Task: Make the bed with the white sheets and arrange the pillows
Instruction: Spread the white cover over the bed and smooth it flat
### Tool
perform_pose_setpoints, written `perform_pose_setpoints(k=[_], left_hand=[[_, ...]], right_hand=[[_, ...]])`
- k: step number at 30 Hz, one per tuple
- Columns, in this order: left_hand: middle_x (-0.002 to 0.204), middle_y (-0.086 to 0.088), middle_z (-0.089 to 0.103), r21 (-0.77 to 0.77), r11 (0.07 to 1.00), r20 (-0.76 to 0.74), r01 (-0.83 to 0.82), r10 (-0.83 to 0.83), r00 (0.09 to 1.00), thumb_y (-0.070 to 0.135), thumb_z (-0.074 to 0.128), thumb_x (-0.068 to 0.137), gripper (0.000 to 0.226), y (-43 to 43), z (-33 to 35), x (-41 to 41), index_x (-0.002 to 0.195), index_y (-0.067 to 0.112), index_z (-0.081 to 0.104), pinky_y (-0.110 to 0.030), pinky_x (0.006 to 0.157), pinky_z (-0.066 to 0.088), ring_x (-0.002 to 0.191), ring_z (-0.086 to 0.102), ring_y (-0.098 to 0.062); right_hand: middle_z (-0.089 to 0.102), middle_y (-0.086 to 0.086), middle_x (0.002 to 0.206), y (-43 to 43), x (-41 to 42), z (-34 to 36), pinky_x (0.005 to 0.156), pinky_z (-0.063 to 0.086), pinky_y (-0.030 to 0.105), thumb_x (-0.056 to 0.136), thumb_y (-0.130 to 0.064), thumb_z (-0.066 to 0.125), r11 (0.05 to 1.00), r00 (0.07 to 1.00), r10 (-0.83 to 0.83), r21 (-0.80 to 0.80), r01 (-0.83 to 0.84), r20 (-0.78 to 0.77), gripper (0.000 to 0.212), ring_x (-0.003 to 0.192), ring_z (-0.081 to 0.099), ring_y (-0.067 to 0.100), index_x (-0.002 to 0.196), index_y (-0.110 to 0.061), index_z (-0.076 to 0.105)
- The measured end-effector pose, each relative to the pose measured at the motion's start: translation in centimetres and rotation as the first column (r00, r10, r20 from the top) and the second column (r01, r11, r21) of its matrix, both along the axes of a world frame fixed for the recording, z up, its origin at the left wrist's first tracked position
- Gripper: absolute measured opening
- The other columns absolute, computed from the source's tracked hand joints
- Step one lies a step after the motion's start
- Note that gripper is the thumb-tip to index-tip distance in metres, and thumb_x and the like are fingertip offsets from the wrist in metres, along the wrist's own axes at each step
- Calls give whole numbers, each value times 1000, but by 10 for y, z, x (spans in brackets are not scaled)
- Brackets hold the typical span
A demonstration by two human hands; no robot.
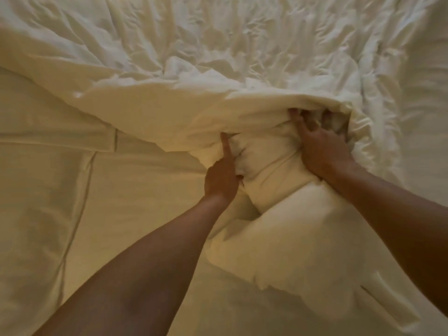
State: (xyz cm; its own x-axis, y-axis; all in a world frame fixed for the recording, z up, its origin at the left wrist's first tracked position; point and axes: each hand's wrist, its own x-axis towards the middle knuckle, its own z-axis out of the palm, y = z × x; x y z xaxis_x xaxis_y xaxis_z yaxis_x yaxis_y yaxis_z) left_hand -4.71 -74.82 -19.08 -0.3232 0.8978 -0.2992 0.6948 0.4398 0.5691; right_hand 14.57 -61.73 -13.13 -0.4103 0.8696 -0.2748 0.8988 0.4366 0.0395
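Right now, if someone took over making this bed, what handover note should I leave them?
Hands: the left hand grips the bunched edge of the duvet, index finger straight; the right hand has its fingers curled into the same bunch, further right.
Things: the duvet lies crumpled across the far side of the bed; the flat sheet lies smooth and uncovered at near left. The puffy mass under the wrists may be duvet or pillow; cannot tell.
Done: the flat sheet looks spread.
Left: draw the duvet flat over the flat sheet, smooth it, arrange the pillows.
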Motion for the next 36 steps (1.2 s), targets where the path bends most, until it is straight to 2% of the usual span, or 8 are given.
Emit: perform_pose_setpoints(k=[8,13,16,20,25,29,33,36], left_hand=[[73,-10,67,80,990,1,115,-115,993,27,78,85,115,-21,54,-40,161,24,-8,-39,59,45,65,61,-30],[69,-5,68,165,972,24,166,-172,985,16,79,80,116,-37,143,-66,162,17,-2,-43,62,53,62,63,-24],[74,-9,71,133,959,-18,251,-251,968,14,79,80,119,-56,206,-82,162,13,-7,-46,64,55,63,65,-27],[82,-10,71,72,959,-66,274,-269,961,16,81,80,122,-98,299,-108,162,16,-9,-43,71,56,71,66,-24],[115,-7,65,68,949,-109,308,-299,948,20,81,85,105,-161,426,-139,162,15,11,-20,65,49,82,61,-12],[82,4,63,191,955,-61,226,-218,974,17,82,83,99,-200,499,-168,161,16,21,-13,58,49,63,63,0],[98,3,64,241,966,-134,93,-62,989,36,84,82,102,-235,476,-187,160,14,23,-9,66,42,87,61,-10],[126,-2,68,191,981,-45,-36,46,998,38,86,79,112,-261,403,-200,162,12,16,-25,87,50,110,65,-18]], right_hand=[[73,2,113,-68,-13,29,85,49,44,90,-15,61,745,759,561,602,-288,-332,34,97,67,30,123,-16,68],[46,12,153,-136,-49,63,105,43,52,85,-57,67,875,854,468,252,-413,-226,94,136,48,34,160,-20,25],[38,15,159,-171,-67,89,107,41,60,81,-50,76,907,911,377,263,-328,-166,112,141,44,37,163,-22,5],[55,13,147,-209,-92,148,98,51,53,89,-37,74,873,835,433,387,-296,-339,108,129,58,34,162,-19,-3],[65,5,70,-261,-131,246,49,50,27,100,-34,59,902,634,425,245,-355,-646,89,46,55,13,161,-18,-4],[54,-8,70,-286,-164,310,47,44,10,104,-29,55,897,442,404,250,-365,-801,81,45,52,3,160,-20,-3],[56,-3,75,-298,-182,314,53,50,23,104,-27,55,918,562,370,198,-344,-740,85,52,54,9,161,-20,-7],[65,16,118,-309,-183,279,71,52,38,102,-27,57,961,808,210,-38,-275,-550,96,82,66,27,157,-35,-21]])
